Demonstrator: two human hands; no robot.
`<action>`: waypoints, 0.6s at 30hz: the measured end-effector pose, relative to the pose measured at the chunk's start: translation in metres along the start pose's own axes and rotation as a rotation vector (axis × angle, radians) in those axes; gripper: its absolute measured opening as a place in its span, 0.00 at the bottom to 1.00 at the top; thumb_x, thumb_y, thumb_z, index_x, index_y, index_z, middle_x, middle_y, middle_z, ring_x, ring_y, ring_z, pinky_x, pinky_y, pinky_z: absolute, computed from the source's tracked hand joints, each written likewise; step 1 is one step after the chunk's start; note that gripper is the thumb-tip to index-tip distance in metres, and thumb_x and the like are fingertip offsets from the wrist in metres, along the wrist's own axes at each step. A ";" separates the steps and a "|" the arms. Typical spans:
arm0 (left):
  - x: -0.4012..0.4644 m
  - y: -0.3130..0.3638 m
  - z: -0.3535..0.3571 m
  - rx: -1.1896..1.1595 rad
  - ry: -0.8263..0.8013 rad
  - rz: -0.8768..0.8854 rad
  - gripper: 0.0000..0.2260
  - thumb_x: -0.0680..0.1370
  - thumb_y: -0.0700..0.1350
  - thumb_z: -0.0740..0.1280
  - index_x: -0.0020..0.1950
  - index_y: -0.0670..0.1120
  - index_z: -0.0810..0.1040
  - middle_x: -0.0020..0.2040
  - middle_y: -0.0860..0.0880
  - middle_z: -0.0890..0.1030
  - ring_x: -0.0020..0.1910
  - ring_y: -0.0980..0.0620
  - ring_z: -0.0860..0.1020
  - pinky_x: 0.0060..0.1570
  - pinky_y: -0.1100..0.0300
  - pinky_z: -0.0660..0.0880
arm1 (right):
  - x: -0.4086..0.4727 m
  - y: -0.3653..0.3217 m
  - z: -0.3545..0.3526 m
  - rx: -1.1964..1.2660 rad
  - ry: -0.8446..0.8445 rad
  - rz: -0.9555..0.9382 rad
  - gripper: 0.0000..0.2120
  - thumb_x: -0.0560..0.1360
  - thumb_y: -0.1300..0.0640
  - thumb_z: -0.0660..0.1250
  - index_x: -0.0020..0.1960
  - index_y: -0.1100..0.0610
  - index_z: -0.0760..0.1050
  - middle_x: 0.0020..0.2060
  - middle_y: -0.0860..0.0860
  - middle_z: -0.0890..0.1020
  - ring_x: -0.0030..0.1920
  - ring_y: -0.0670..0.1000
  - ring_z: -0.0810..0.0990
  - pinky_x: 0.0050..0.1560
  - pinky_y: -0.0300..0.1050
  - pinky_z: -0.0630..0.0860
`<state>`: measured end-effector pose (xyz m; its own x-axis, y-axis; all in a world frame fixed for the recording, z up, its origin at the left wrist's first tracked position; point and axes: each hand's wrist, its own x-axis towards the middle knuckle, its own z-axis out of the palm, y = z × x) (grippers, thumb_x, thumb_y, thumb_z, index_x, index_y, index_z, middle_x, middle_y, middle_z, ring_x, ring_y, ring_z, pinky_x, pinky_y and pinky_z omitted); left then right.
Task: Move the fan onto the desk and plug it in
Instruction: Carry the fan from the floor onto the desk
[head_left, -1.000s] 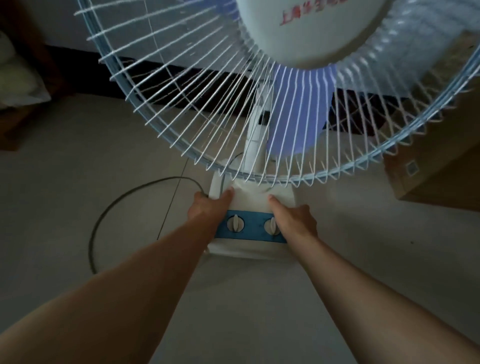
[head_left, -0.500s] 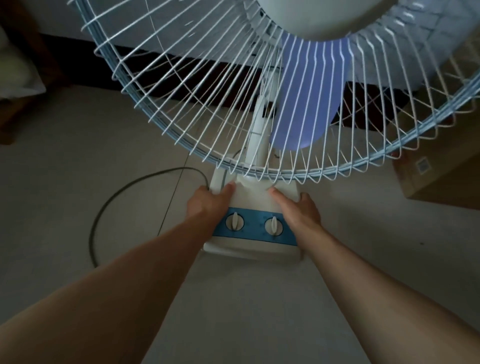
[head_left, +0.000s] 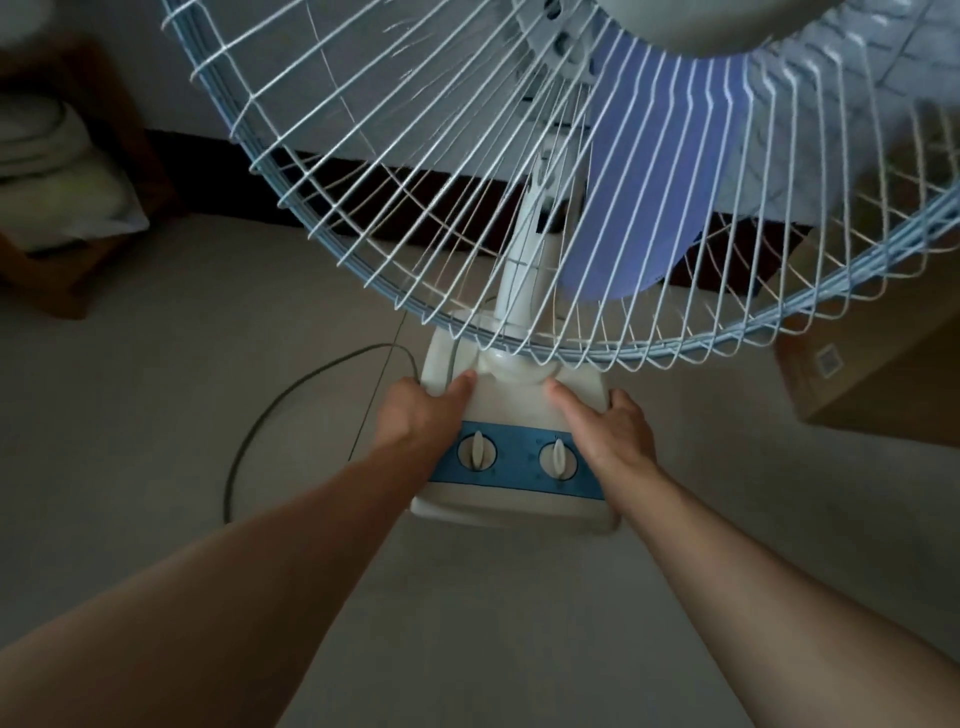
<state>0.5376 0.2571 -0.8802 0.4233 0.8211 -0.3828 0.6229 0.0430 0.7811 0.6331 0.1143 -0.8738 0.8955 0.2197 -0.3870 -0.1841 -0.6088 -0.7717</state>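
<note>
room was dim, light flat and cool, colours muted. fan (head_left: 519, 457) grille wires top left smeared by motion blur. wide-angle lens bent grille rim and forearms near edges. floor (head_left: 156, 415) grey, soft shadow under fan base. corners darkest.

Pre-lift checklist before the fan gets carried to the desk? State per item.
1. Left hand on the fan base: ok, thumb on top, fingers wrapped over the left edge.
2. Right hand on the base: ok, thumb on top, fingers over the right edge.
3. Hands off the two knobs: ok, both sit beside the blue panel.
4. Power cord free to follow: cannot tell; it loops across the floor to the left and its plug end is out of view.
5. Cage clear of the cardboard box: cannot tell, they overlap in this view.
6. Desk in sight: not ok, no desk visible.
</note>
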 end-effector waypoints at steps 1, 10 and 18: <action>-0.004 0.007 -0.005 -0.014 0.001 0.005 0.20 0.71 0.63 0.66 0.47 0.47 0.70 0.36 0.52 0.74 0.34 0.53 0.73 0.31 0.62 0.68 | -0.004 -0.007 -0.005 0.004 -0.002 -0.009 0.48 0.64 0.32 0.66 0.75 0.55 0.55 0.74 0.54 0.62 0.71 0.58 0.64 0.65 0.49 0.66; -0.051 0.088 -0.055 -0.034 0.021 -0.019 0.31 0.69 0.64 0.67 0.58 0.39 0.76 0.49 0.43 0.80 0.47 0.43 0.79 0.47 0.53 0.77 | -0.040 -0.080 -0.059 0.066 0.009 -0.047 0.46 0.62 0.32 0.68 0.72 0.55 0.62 0.67 0.53 0.71 0.62 0.56 0.73 0.50 0.40 0.66; -0.101 0.184 -0.121 -0.049 0.050 -0.015 0.34 0.68 0.64 0.68 0.60 0.37 0.75 0.57 0.39 0.80 0.55 0.39 0.79 0.57 0.50 0.77 | -0.091 -0.182 -0.121 0.078 0.003 -0.123 0.48 0.61 0.34 0.69 0.73 0.57 0.60 0.70 0.54 0.69 0.67 0.56 0.70 0.55 0.42 0.65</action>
<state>0.5301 0.2508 -0.6382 0.3805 0.8473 -0.3704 0.5956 0.0818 0.7991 0.6343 0.1128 -0.6375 0.9143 0.2867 -0.2861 -0.1042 -0.5162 -0.8501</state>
